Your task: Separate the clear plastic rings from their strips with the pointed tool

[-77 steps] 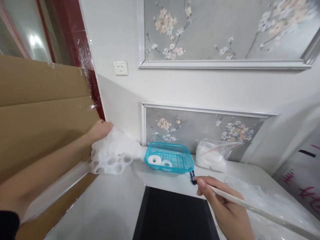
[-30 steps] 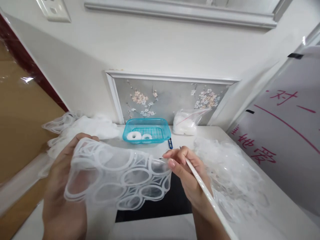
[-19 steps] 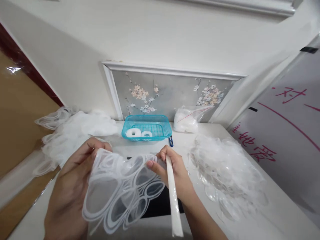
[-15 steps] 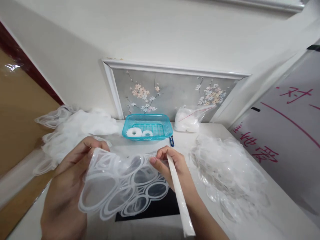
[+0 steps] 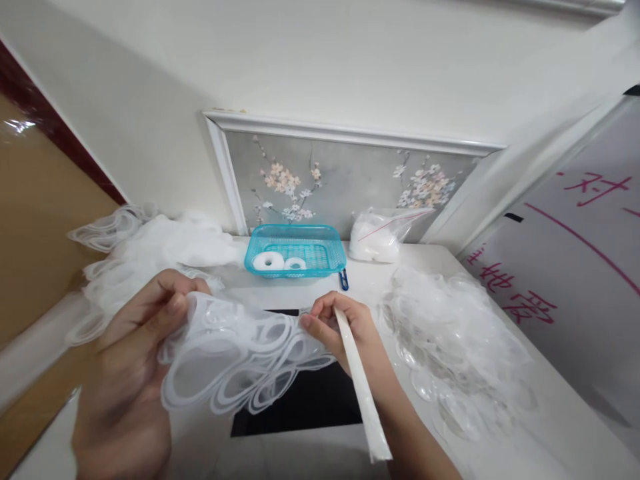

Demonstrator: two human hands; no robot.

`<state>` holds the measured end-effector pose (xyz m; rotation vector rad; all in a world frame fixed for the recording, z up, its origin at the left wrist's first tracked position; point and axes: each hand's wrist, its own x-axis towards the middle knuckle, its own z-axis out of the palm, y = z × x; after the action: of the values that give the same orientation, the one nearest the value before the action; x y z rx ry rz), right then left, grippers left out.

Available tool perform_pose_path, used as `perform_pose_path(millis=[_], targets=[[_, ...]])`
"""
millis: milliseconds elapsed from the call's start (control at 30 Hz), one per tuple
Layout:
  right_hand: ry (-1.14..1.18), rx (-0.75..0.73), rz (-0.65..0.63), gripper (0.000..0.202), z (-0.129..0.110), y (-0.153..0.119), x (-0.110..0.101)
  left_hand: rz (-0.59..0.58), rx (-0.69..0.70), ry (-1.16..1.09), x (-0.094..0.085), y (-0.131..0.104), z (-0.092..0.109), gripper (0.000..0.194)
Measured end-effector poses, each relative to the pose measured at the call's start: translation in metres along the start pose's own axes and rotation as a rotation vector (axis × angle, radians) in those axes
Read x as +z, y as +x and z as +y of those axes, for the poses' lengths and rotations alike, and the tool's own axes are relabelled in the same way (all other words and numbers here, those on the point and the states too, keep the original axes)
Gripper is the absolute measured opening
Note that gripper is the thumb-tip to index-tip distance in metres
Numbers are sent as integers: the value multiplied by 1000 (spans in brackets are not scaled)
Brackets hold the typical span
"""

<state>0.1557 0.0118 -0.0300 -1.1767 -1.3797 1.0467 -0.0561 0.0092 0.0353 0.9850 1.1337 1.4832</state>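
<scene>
A sheer white piece with looped oval outlines hangs between my two hands, above a black rectangle on the white table. My left hand pinches its upper left corner between thumb and fingers. At its right end, my right hand grips the edge with thumb and forefinger. A flat white strip is also held in my right hand, slanting down toward the near edge of the view. The sheer piece is bunched in folds toward its right side.
A turquoise basket with two white rolls stands at the back, beside a blue tool and a plastic bag. Piles of sheer white pieces lie left and right.
The sheer piece has folded up more, its lower edge rising and its ovals narrowing. More of the black rectangle shows. My left hand has tilted slightly, with its thumb more visible.
</scene>
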Motion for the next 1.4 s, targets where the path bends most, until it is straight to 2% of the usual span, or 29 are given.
perform_pose_path(millis=[100, 200, 233, 300, 367, 400, 433, 467, 533, 600, 733, 800, 867, 933, 1000, 1067, 1167, 1267, 1400], targets=[[-203, -79, 84, 19, 0, -1, -1, -24, 42, 56, 0, 0, -5, 19], [-415, -91, 68, 37, -2, -5, 0, 5, 200, 217, 2, -2, -16, 18], [-445, -92, 35, 46, -4, -8, 2, 24, 283, 295, 2, -3, -21, 16], [-445, -118, -41, 78, -6, -15, 8, 2, 434, 462, 3, -6, -31, 9], [-418, -166, -118, 111, -8, -22, 17, -104, 518, 594, 4, -8, -40, 3], [-409, -185, -148, 115, -8, -25, 21, -156, 541, 635, 4, -8, -43, 2], [-407, -196, -167, 108, -8, -26, 25, -193, 558, 661, 4, -8, -45, 2], [-411, -199, -168, 93, -7, -27, 27, -207, 574, 678, 4, -8, -46, 4], [-410, -195, -125, 54, -5, -24, 27, -191, 601, 710, 3, -7, -45, 6], [-361, -184, -43, 30, -3, -20, 22, -143, 617, 738, 3, -5, -42, 5], [-239, -178, 114, 18, -8, -18, 12, -111, 657, 773, 5, -2, -41, 5], [-185, -189, 40, 29, -12, -20, 14, -135, 664, 785, 8, -3, -43, 4], [-145, -198, -100, 45, -14, -23, 21, -180, 630, 788, 11, -4, -45, 5], [-154, -200, -173, 38, -13, -23, 26, -217, 567, 761, 13, -4, -44, 7], [-172, -183, -127, 29, -8, -20, 24, -221, 495, 710, 12, -3, -41, 9], [-158, -144, -64, 29, -3, -15, 16, -219, 418, 647, 10, 1, -38, 10], [-100, -54, -56, 24, -1, -5, -2, -330, 224, 472, 7, 9, -33, 19], [-76, 27, -184, 27, -1, 4, -12, -440, -44, 187, 5, 17, -32, 31], [83, 70, -387, 37, 4, 12, -7, -383, -237, -56, 5, 27, -33, 31]])
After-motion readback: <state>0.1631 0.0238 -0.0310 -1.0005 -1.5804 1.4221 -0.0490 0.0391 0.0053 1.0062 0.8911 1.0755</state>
